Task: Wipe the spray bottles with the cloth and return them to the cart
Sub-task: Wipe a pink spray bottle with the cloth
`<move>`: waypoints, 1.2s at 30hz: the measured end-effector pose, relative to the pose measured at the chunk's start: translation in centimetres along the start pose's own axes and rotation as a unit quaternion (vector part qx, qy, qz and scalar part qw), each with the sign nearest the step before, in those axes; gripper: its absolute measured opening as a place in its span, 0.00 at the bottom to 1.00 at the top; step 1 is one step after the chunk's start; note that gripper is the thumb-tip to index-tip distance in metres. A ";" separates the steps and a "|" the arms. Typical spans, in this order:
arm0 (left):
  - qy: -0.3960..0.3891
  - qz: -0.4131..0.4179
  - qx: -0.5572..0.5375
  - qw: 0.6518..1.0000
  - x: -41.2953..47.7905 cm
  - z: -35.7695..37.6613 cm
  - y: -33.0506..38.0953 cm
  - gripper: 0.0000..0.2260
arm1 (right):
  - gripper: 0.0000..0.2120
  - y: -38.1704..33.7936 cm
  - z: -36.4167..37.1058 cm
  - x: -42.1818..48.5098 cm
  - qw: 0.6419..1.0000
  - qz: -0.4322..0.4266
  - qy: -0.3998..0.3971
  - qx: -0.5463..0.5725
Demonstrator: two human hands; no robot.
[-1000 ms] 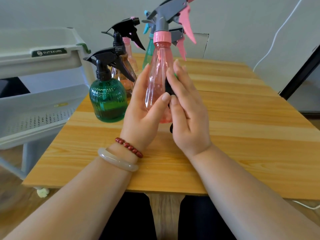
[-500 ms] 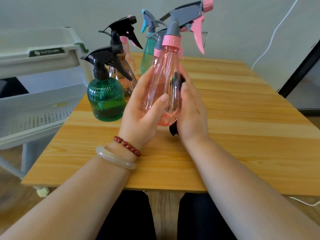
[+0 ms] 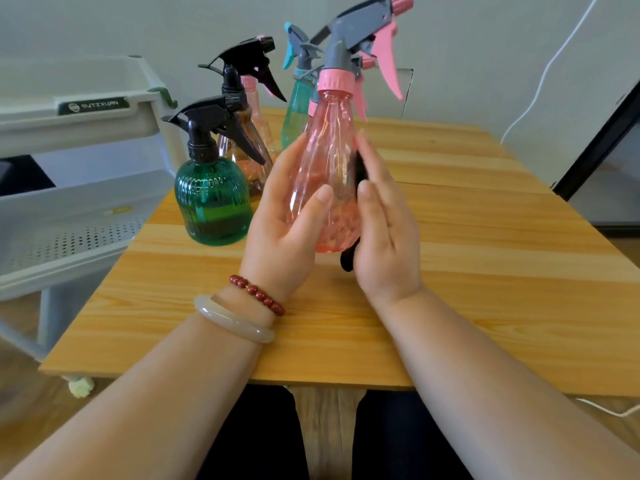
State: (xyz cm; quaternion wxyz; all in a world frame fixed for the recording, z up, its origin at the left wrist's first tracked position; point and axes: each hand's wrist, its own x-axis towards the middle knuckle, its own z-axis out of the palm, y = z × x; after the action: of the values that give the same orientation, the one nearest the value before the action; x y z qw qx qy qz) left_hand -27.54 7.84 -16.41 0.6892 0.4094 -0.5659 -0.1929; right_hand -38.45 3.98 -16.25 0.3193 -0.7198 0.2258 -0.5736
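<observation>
Left hand (image 3: 287, 216) cups the pink spray bottle (image 3: 329, 161), held upright over the table (image 3: 485, 271), thumb across its front. Right hand (image 3: 384, 233), fingers straight, presses the dark cloth (image 3: 347, 261) against the bottle's right flank. Within the last second the cloth has slid from front to side, so wiping is probably unfinished. Beyond, the green bottle (image 3: 213, 202) and others stand between it and the cart (image 3: 79, 216).

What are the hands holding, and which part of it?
The left hand grips the pink spray bottle around its wide lower body. The right hand presses a dark cloth flat against the bottle's right side.
</observation>
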 end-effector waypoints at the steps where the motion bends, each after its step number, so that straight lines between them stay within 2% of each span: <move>1: 0.000 0.002 0.000 1.000 0.1 -0.1 0.0 0.24 | 0.20 0.2 -0.1 -0.1 0.997 -0.064 -0.021 -0.045; 2: -0.002 0.001 -0.003 1.000 0.1 -0.1 0.0 0.25 | 0.20 0.4 -0.1 0.0 0.993 -0.095 -0.031 -0.063; 3: -0.004 -0.002 -0.006 1.000 0.1 -0.2 0.0 0.26 | 0.20 0.6 0.0 0.1 0.994 -0.089 -0.029 -0.056; 6: -0.006 -0.017 -0.014 1.000 -0.1 -0.2 -0.2 0.28 | 0.21 0.6 0.4 0.4 0.996 0.052 0.007 0.073; 8: -0.004 -0.016 -0.022 1.000 -0.2 -0.1 -0.1 0.27 | 0.23 0.5 0.4 0.3 0.992 0.084 0.004 0.093; 11: -0.003 -0.003 -0.016 1.000 -0.2 0.0 0.0 0.26 | 0.22 0.6 0.1 0.1 0.999 0.025 0.004 0.042; 14: 0.017 0.016 0.052 0.998 -0.1 -0.4 -0.5 0.24 | 0.21 0.5 0.1 0.0 0.999 -0.002 0.036 -0.018; 16: 0.016 0.018 0.051 0.998 0.0 -0.5 -0.6 0.22 | 0.20 0.3 0.2 -0.1 0.998 -0.022 0.041 -0.042; 21: -0.019 0.016 -0.004 1.000 0.0 -0.4 -0.2 0.26 | 0.19 0.2 -0.1 0.1 0.983 -0.136 -0.024 -0.117; 23: -0.018 0.012 -0.018 1.000 -0.2 -0.4 -0.3 0.27 | 0.20 0.3 0.1 0.3 0.993 -0.090 -0.019 -0.067; 25: -0.015 0.009 -0.016 1.000 -0.4 -0.3 -0.1 0.27 | 0.20 0.1 0.4 0.6 0.997 0.050 0.002 0.063; 26: -0.014 0.009 -0.012 1.000 -0.4 -0.2 0.0 0.28 | 0.21 0.1 0.4 0.6 0.992 0.090 0.008 0.086; 27: -0.012 0.009 -0.010 1.000 -0.4 -0.1 0.1 0.27 | 0.22 0.0 0.3 0.6 0.993 0.085 0.008 0.080; 31: -0.004 0.012 -0.004 1.000 -0.1 -0.4 -0.3 0.26 | 0.21 0.2 0.1 -0.1 0.995 -0.077 -0.041 -0.058; 32: -0.003 0.010 -0.005 1.000 -0.1 -0.5 -0.3 0.25 | 0.20 0.3 0.1 0.1 0.993 -0.089 -0.045 -0.060; 33: 0.000 0.008 -0.006 1.000 -0.1 -0.6 -0.3 0.25 | 0.20 0.5 0.2 0.1 0.995 -0.075 -0.040 -0.045; 36: 0.009 0.014 -0.021 1.000 -0.1 -0.5 -0.1 0.26 | 0.22 0.9 0.3 0.4 0.996 0.039 -0.035 0.075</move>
State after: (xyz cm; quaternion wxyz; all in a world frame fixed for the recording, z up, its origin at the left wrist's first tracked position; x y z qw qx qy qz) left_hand -27.06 8.06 -16.59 0.7055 0.3883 -0.5611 -0.1917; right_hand -37.98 3.13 -16.66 0.4027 -0.7039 0.1987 -0.5504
